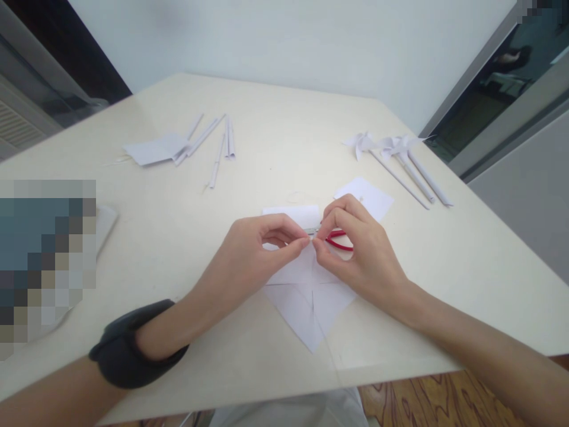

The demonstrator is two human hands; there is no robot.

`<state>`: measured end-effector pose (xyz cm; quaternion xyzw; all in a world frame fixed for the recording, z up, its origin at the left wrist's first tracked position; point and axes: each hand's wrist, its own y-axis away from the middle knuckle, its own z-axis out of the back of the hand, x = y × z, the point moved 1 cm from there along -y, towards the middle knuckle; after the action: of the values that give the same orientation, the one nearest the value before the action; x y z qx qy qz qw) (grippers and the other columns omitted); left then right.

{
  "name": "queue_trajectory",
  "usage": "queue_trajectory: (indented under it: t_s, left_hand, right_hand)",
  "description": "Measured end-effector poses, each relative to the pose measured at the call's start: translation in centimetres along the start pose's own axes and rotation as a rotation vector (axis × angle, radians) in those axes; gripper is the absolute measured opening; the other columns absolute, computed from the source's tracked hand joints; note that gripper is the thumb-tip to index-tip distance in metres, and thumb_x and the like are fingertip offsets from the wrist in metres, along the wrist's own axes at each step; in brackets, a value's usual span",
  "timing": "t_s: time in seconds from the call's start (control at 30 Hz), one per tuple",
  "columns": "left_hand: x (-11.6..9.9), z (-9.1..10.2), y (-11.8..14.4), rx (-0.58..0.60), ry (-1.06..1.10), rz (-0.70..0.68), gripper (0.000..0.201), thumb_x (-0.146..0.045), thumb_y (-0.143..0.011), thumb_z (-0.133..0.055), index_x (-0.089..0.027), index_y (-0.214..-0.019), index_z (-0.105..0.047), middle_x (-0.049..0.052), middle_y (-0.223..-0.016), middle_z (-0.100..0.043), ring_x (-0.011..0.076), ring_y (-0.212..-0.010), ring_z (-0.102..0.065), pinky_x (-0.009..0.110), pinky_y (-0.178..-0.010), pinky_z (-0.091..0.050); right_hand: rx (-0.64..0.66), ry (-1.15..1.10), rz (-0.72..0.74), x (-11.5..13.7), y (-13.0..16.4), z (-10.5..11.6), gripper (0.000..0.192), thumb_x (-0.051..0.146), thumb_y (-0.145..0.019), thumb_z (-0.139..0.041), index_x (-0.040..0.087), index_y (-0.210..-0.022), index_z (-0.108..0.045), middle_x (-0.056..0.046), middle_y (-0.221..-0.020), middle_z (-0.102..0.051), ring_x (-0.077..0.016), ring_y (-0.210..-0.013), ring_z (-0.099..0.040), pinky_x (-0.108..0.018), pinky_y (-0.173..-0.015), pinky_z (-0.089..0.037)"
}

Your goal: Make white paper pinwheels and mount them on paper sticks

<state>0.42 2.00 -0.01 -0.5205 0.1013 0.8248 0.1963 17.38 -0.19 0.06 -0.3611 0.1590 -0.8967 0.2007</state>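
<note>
Fingertip to fingertip, my left hand and my right hand are pinched closed over a thin, pale thread, which trails down past the table's front edge. The bit between the fingertips is tiny and mostly hidden. Below them lies a square sheet of white paper, turned cornerwise, with slits or creases running toward its middle. Scissors with red handles lie behind the fingers, partly covered by my right hand. A rolled white paper rests just beyond my left hand.
Paper pinwheels on rolled sticks lie at the back right. At the back left are a folded paper and several paper tubes. Another white sheet is beyond my right hand. A blurred-out item sits at the left.
</note>
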Motion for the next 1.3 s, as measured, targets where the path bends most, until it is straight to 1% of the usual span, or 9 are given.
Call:
queue_trajectory:
  t_s: [0.17, 0.23, 0.33, 0.47, 0.53, 0.67, 0.8, 1.0, 1.3]
  left_hand:
    - [0.0, -0.2, 0.1, -0.013, -0.024, -0.021, 0.012, -0.027, -0.083, -0.056, -0.022, -0.082, -0.066, -0.002, -0.083, -0.070, 0.0127, -0.079, -0.063, 0.021, -0.071, -0.046]
    - [0.0, -0.2, 0.0, -0.003, 0.013, -0.026, 0.010, -0.026, -0.082, -0.057, -0.021, -0.081, -0.066, -0.003, -0.082, -0.070, 0.0123, -0.078, -0.063, 0.020, -0.071, -0.046]
    - [-0.1, 0.0, -0.2, 0.043, 0.134, 0.000, 0.010, -0.028, -0.081, -0.060, -0.021, -0.078, -0.067, -0.002, -0.079, -0.070, 0.0121, -0.076, -0.063, 0.019, -0.067, -0.047]
    - [-0.3, 0.2, -0.3, 0.066, 0.254, 0.081, 0.009, -0.028, -0.077, -0.064, -0.021, -0.074, -0.069, -0.003, -0.073, -0.068, 0.0122, -0.070, -0.063, 0.018, -0.061, -0.046]
    - [-0.5, 0.2, -0.2, 0.067, 0.277, 0.099, 0.008, -0.026, -0.076, -0.065, -0.021, -0.072, -0.069, -0.003, -0.070, -0.068, 0.0116, -0.067, -0.062, 0.018, -0.058, -0.045]
    - [-0.8, 0.1, -0.1, 0.082, 0.333, 0.141, 0.007, -0.023, -0.074, -0.066, -0.020, -0.069, -0.069, -0.004, -0.067, -0.066, 0.0097, -0.063, -0.060, 0.016, -0.056, -0.044]
    - [-0.9, 0.0, 0.0, 0.096, 0.387, 0.170, 0.006, -0.023, -0.073, -0.067, -0.020, -0.068, -0.069, -0.003, -0.068, -0.067, 0.0098, -0.065, -0.061, 0.016, -0.058, -0.044]
    - [-0.7, -0.1, 0.0, 0.175, 0.430, 0.194, 0.009, -0.019, -0.075, -0.064, -0.020, -0.067, -0.068, -0.005, -0.067, -0.066, 0.0072, -0.063, -0.060, 0.014, -0.058, -0.043]
    - [-0.6, -0.1, 0.2, 0.261, 0.450, 0.223, 0.008, -0.025, -0.076, -0.065, -0.020, -0.070, -0.067, -0.003, -0.072, -0.068, 0.0097, -0.070, -0.061, 0.016, -0.063, -0.045]
  right_hand:
    - [-0.001, -0.024, -0.053, 0.4, 0.2, -0.4, 0.011, 0.011, -0.075, -0.056, 0.018, -0.071, -0.048, -0.002, -0.088, -0.049, -0.0154, -0.082, -0.050, -0.029, -0.064, -0.041]
    - [0.056, -0.119, -0.052, 0.4, 0.1, -0.1, 0.010, 0.014, -0.077, -0.057, 0.018, -0.072, -0.050, -0.001, -0.087, -0.050, -0.0140, -0.080, -0.050, -0.028, -0.065, -0.041]
    - [0.186, -0.317, -0.050, -0.2, -0.5, 0.7, 0.005, 0.017, -0.081, -0.058, 0.018, -0.076, -0.056, -0.001, -0.087, -0.053, -0.0128, -0.082, -0.053, -0.027, -0.070, -0.043]
    - [0.219, -0.461, -0.084, -1.2, -1.2, 1.8, 0.003, 0.021, -0.083, -0.060, 0.019, -0.081, -0.060, -0.002, -0.093, -0.052, -0.0131, -0.086, -0.053, -0.026, -0.067, -0.045]
    - [0.228, -0.463, -0.057, -1.4, -1.3, 2.0, 0.004, 0.022, -0.081, -0.062, 0.018, -0.080, -0.061, -0.002, -0.093, -0.052, -0.0130, -0.085, -0.053, -0.026, -0.068, -0.046]
    - [0.234, -0.403, 0.032, -1.2, -1.2, 2.0, 0.003, 0.019, -0.079, -0.065, 0.018, -0.082, -0.063, -0.002, -0.094, -0.052, -0.0132, -0.087, -0.053, -0.028, -0.076, -0.046]
    - [0.210, -0.352, 0.130, -1.1, -1.3, 2.1, 0.006, 0.019, -0.078, -0.065, 0.018, -0.084, -0.063, -0.002, -0.094, -0.052, -0.0133, -0.088, -0.053, -0.027, -0.076, -0.046]
    - [0.226, -0.275, 0.305, -1.1, -1.3, 2.5, 0.007, 0.011, -0.078, -0.065, 0.017, -0.082, -0.064, -0.003, -0.094, -0.052, -0.0118, -0.088, -0.052, -0.025, -0.075, -0.044]
    - [0.302, -0.273, 0.373, -1.3, -1.3, 2.6, 0.005, 0.013, -0.082, -0.060, 0.017, -0.082, -0.063, -0.003, -0.096, -0.050, -0.0102, -0.088, -0.051, -0.023, -0.074, -0.044]
